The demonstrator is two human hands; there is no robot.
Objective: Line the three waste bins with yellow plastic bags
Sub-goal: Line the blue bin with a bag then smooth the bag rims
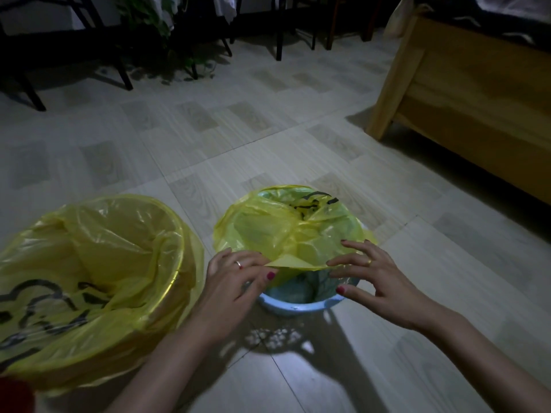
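A small light-blue waste bin point(293, 307) stands on the floor in front of me. A yellow plastic bag point(277, 231) with black print lies over its mouth, stretched round the far rim, while the near rim shows bare. My left hand point(235, 278) pinches the bag's near edge between thumb and fingers. My right hand point(366, 272) rests on the bag's near edge with fingers spread. To the left a larger bin point(98, 293) is lined with a yellow bag folded over its rim.
A wooden bed frame point(465, 114) stands at the right. Dark chair legs point(125, 73) and a leafy plant point(167, 40) are at the back left. A red object's corner point(15, 394) shows at the bottom left. Pale tiled floor point(208, 138) lies between.
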